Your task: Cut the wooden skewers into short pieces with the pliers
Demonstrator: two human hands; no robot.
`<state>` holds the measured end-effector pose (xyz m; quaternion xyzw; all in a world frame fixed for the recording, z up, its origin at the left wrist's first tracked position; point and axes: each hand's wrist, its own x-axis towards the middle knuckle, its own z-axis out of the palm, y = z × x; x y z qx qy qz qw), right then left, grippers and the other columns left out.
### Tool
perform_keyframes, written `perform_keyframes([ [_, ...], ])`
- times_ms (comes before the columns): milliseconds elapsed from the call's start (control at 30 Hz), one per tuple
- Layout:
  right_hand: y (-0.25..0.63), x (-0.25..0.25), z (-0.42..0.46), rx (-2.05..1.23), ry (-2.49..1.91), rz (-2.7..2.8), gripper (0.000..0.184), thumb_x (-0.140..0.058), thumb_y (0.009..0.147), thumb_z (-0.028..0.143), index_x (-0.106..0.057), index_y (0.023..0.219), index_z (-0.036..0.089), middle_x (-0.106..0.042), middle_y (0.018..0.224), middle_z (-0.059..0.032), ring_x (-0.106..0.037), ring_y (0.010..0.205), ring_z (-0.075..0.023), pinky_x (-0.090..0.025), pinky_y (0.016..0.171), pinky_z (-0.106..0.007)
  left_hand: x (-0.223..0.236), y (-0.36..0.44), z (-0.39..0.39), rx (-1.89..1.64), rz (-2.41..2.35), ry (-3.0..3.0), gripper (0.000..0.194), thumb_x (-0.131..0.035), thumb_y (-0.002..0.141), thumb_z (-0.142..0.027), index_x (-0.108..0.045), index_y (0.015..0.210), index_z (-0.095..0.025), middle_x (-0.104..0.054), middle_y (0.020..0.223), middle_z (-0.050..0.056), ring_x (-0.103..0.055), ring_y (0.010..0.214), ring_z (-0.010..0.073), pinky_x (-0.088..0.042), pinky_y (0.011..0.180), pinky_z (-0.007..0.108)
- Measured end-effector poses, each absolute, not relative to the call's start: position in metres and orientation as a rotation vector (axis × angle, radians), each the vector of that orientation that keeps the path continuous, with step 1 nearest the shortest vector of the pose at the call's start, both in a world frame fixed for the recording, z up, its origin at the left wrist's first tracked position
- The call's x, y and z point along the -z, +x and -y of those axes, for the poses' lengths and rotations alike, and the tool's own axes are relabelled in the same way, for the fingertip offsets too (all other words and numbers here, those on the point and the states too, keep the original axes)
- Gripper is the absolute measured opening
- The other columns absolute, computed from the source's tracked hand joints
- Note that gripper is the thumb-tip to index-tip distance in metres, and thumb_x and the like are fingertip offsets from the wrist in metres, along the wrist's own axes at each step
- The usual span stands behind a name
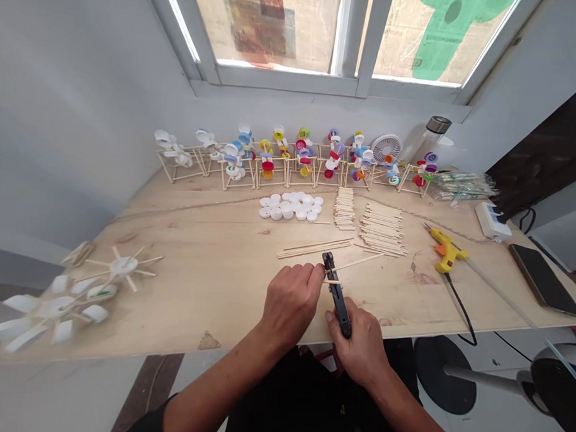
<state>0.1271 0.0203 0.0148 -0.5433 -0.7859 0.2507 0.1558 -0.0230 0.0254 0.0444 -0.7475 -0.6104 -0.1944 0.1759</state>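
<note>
My right hand (361, 344) is wrapped around a black hand cutter (338, 296), its head pointing away from me. My left hand (292, 301) is closed beside the tool's head, pinching a thin wooden stick (359, 262) that crosses the cutter and juts out to the right. A short piece of stick (333, 282) also lies across the tool, just below. Just beyond the hands lie a few long thin sticks (315, 247). Farther back are cut sticks in a narrow pile (344, 208) and a wider pile (382, 229), beside a cluster of white bottle caps (292, 205).
Stick-frame models with coloured caps (304, 157) line the wall. A yellow glue gun (447, 250), phone (545, 278) and white power strip (493, 222) lie right. Left are a spoked stick wheel (124, 266) and a larger white-capped wheel (58, 307). A bottle (425, 142) and small fan (386, 147) stand behind.
</note>
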Motion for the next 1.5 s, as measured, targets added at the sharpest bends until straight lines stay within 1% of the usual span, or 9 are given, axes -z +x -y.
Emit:
perform_keyframes([
  [167,0.125,-0.011,-0.020,-0.622,-1.559,2.305,0.021,-0.041,0.084,0.036,-0.048,0.072,0.020,-0.058,0.059,-0.0006,-0.055,0.059,-0.0182,-0.028,0.054,-0.024,-0.038,-0.031,-0.029,0.660,1.638,-2.166,0.018,-0.040,0.081,-0.009,-0.056,0.075,-0.015,-0.048,0.058,0.001,-0.040,0.052,0.0145,-0.029,0.051,0.027],
  [400,0.122,-0.004,-0.021,-0.553,-1.529,2.323,0.020,-0.041,0.083,0.034,-0.047,0.070,0.020,-0.055,0.057,-0.0003,-0.052,0.056,-0.0168,-0.027,0.053,-0.024,-0.033,-0.037,-0.033,0.722,1.578,-2.208,0.017,-0.041,0.080,-0.009,-0.056,0.073,-0.015,-0.046,0.055,0.001,-0.039,0.051,0.0141,-0.030,0.051,0.027],
  [667,0.121,-0.001,-0.024,-0.545,-1.594,2.328,0.020,-0.042,0.082,0.033,-0.051,0.071,0.019,-0.058,0.058,-0.0017,-0.055,0.058,-0.0178,-0.028,0.054,-0.025,-0.023,-0.038,-0.040,0.654,1.604,-2.218,0.020,-0.039,0.082,-0.011,-0.057,0.074,-0.015,-0.048,0.057,0.002,-0.042,0.052,0.0133,-0.030,0.052,0.027],
  [833,0.124,-0.008,-0.023,-0.679,-1.568,2.258,0.019,-0.043,0.082,0.034,-0.052,0.071,0.020,-0.060,0.058,-0.0007,-0.057,0.057,-0.0170,-0.030,0.053,-0.024,-0.030,-0.034,-0.027,0.567,1.713,-2.158,0.020,-0.038,0.085,-0.012,-0.058,0.090,-0.013,-0.053,0.063,0.004,-0.046,0.058,0.0161,-0.031,0.054,0.030],
  [1000,0.125,-0.016,-0.018,-0.838,-1.530,2.146,0.021,-0.042,0.083,0.034,-0.052,0.073,0.020,-0.062,0.059,0.0000,-0.058,0.055,-0.0164,-0.033,0.053,-0.024,-0.042,-0.028,-0.011,0.505,1.770,-2.083,0.026,-0.041,0.083,-0.006,-0.054,0.105,-0.010,-0.057,0.071,0.006,-0.051,0.069,0.0196,-0.036,0.064,0.033],
  [1067,0.125,-0.019,-0.015,-0.869,-1.513,2.131,0.020,-0.042,0.083,0.033,-0.052,0.073,0.020,-0.062,0.059,0.0002,-0.058,0.055,-0.0162,-0.034,0.053,-0.024,-0.045,-0.026,-0.009,0.502,1.754,-2.062,0.028,-0.040,0.082,-0.004,-0.054,0.106,-0.010,-0.057,0.070,0.005,-0.051,0.067,0.0187,-0.036,0.063,0.032],
  [1233,0.127,-0.028,-0.008,-0.920,-1.499,2.138,0.018,-0.043,0.083,0.032,-0.051,0.072,0.020,-0.060,0.057,0.0011,-0.058,0.053,-0.0157,-0.034,0.051,-0.023,-0.046,-0.029,-0.010,0.504,1.643,-2.064,0.019,-0.043,0.085,-0.010,-0.056,0.098,-0.013,-0.052,0.061,0.000,-0.046,0.052,0.0132,-0.029,0.049,0.028],
  [1367,0.129,-0.035,-0.005,-0.935,-1.516,2.170,0.017,-0.044,0.083,0.033,-0.049,0.072,0.021,-0.058,0.055,0.0018,-0.056,0.052,-0.0159,-0.034,0.051,-0.023,-0.044,-0.038,-0.013,0.539,1.479,-2.112,0.020,-0.039,0.086,-0.011,-0.054,0.099,-0.013,-0.049,0.057,-0.001,-0.043,0.047,0.0106,-0.027,0.046,0.027],
  [1500,0.129,-0.037,-0.003,-0.936,-1.536,2.182,0.017,-0.044,0.082,0.034,-0.049,0.073,0.021,-0.058,0.057,0.0014,-0.056,0.053,-0.0163,-0.034,0.051,-0.023,-0.044,-0.045,-0.016,0.569,1.380,-2.144,0.017,-0.040,0.085,-0.011,-0.054,0.095,-0.013,-0.047,0.055,-0.002,-0.042,0.045,0.0100,-0.026,0.045,0.027],
])
